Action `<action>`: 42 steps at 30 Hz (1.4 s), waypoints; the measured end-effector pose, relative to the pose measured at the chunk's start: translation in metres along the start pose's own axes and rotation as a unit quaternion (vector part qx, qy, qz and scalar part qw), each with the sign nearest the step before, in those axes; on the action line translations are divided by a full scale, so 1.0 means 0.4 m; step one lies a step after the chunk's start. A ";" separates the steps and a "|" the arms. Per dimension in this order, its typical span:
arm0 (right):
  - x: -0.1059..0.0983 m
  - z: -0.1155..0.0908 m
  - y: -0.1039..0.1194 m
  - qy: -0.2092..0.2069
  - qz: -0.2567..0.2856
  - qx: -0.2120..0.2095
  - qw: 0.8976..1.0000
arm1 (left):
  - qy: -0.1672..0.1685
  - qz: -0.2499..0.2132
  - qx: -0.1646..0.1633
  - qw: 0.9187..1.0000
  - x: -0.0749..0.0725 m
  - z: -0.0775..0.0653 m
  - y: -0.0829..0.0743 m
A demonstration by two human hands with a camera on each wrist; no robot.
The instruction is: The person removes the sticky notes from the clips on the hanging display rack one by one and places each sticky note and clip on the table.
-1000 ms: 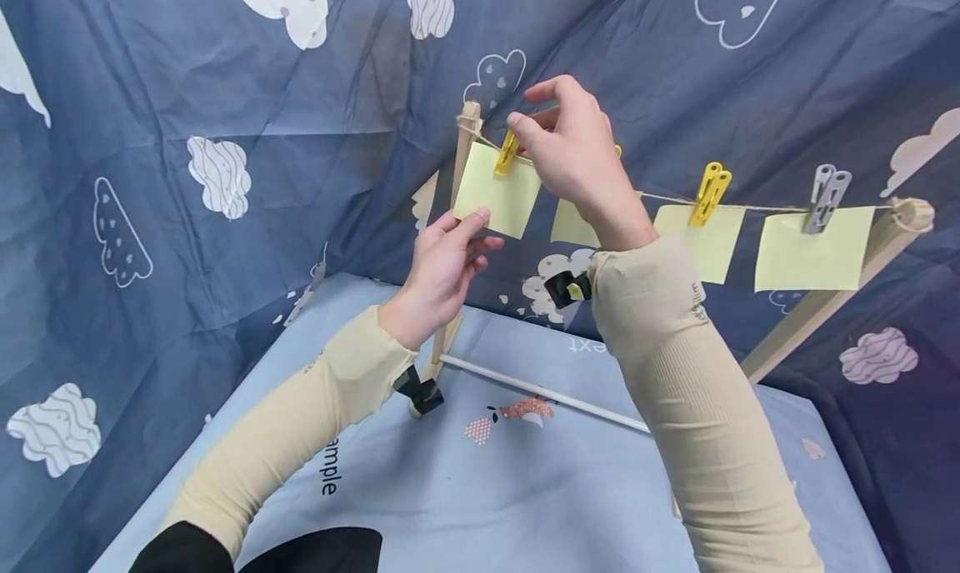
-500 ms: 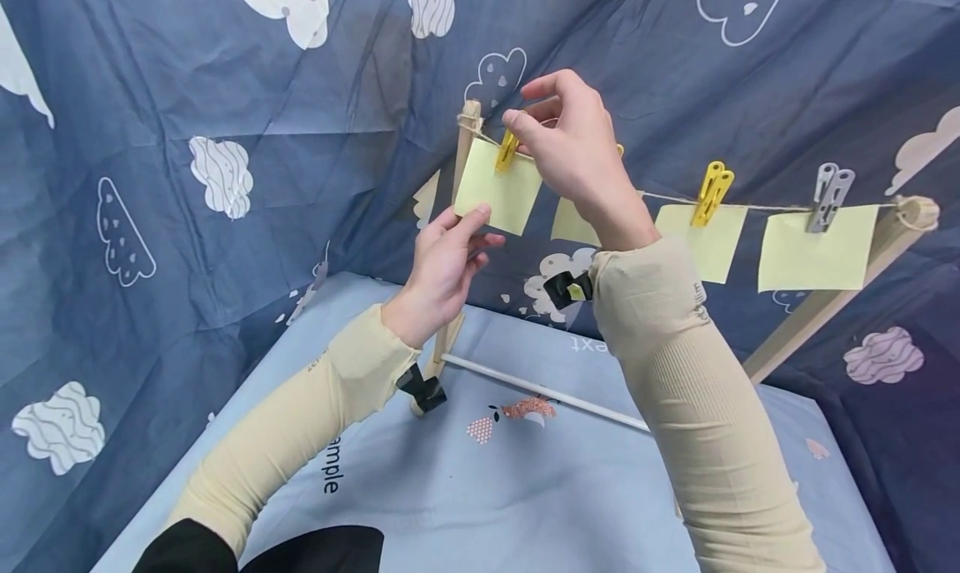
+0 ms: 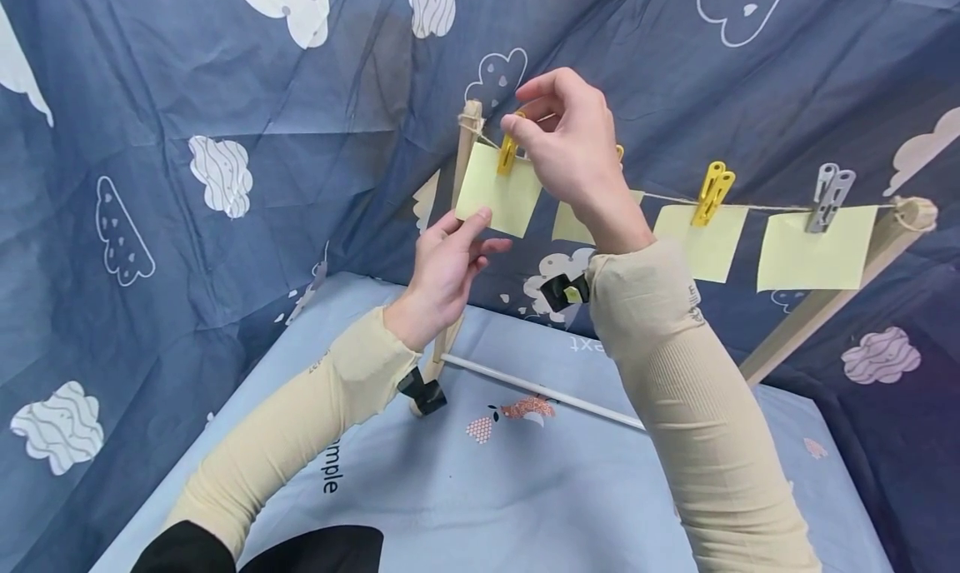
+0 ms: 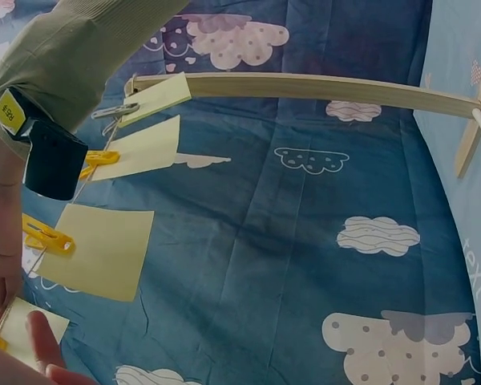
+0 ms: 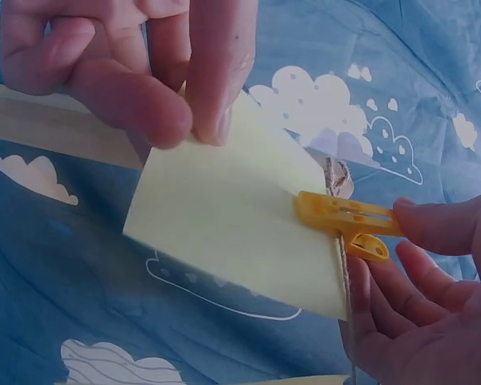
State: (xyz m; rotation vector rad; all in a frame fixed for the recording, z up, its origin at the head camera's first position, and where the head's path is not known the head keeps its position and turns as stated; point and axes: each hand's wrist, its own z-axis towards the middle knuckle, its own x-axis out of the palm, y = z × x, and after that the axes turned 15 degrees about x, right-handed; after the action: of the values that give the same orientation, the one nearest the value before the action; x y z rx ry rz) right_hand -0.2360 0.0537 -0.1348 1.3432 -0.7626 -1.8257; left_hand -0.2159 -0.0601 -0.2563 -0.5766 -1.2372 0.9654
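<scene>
Between my right fingers (image 3: 525, 129) I pinch a clip (image 5: 345, 215), its tip on the note (image 5: 232, 220) by the string (image 5: 345, 269); my left fingers (image 3: 474, 223) pinch the note's low corner. I'm likely clipping; next needs gentle letting go.

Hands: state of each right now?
Left hand: closed, pinching the leftmost note at its lower edge.
Right hand: closed, holding that note's yellow clip.

Over there a light blue cloth (image 3: 480, 498), printed with pink fruit (image 3: 480, 429) and bits of lettering (image 3: 331, 467), spreads out flat with soft creases in it, and directly on it stands a wooden frame (image 3: 795, 330), a white rod (image 3: 540, 390) running low across
</scene>
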 end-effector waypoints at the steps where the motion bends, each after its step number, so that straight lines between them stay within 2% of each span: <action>1: 0.000 0.000 0.000 -0.002 0.004 -0.003 1.000 | 0.000 -0.002 -0.001 1.000 0.000 0.000 0.000; 16: 0.002 0.005 -0.002 -0.058 0.028 -0.057 0.996 | -0.005 -0.054 -0.001 0.999 0.004 0.001 -0.002; 23: -0.001 0.011 0.001 -0.085 0.046 -0.070 0.993 | -0.005 -0.054 0.000 0.999 0.004 0.001 0.001; 33: 0.000 0.013 0.003 -0.098 0.081 -0.094 0.987 | -0.004 -0.049 0.004 0.999 0.000 0.000 0.002; 42: -0.020 -0.057 0.048 -0.094 0.112 -0.124 0.981 | 0.003 -0.024 0.043 0.999 -0.006 -0.004 -0.005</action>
State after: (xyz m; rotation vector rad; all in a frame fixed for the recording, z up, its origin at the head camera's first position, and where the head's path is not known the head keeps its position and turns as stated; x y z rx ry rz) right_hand -0.2088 0.0486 -0.1215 0.8973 -0.7252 -1.8136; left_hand -0.2140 -0.0630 -0.2565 -0.4813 -1.1927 0.9707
